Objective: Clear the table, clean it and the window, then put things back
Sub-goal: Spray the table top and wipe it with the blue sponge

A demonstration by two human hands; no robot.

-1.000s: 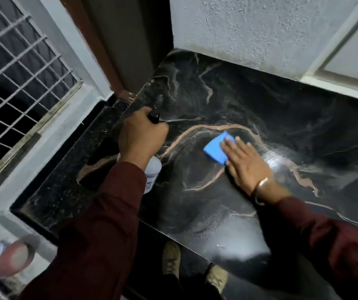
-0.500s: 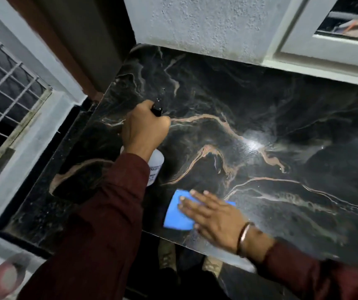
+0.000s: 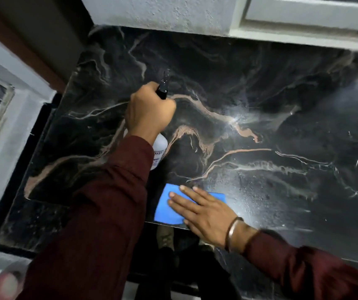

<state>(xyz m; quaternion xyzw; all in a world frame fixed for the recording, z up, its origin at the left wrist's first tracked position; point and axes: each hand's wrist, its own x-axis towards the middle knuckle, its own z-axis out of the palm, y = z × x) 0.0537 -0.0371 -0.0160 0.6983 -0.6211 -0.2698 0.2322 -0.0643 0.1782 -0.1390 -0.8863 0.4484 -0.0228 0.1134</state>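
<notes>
- My left hand [image 3: 150,111] had its grip curled tight round the neck of the white plastic spray bottle with the black nozzle [image 3: 159,148], held just above the black marble surface with copper veins [image 3: 260,94], nozzle aimed away from me.
- My right hand [image 3: 204,210] lay with its grip spread flat, fingers straight, pressing the folded blue cleaning cloth [image 3: 167,210] onto the surface at its near edge.
- A fine wet mist showed on the stone to the right of the cloth; farther parts looked drier, though the glare made that hard to judge.
- To wipe well, I judged the palm should stay flat on the cloth and sweep in overlapping passes through the misted patch, working from the near edge outward so no streaks were left, with the bottle kept clear of the cloth's path.
- The cloth partly overhung the near edge, so I reckoned pressure had to stay on it or it could slip off.
- Against the frame half a second before, the cloth and right hand sat in much the same near-edge spot; a full second before, they were farther in, by the copper vein at the middle. The bottle hand had hardly shifted.
</notes>
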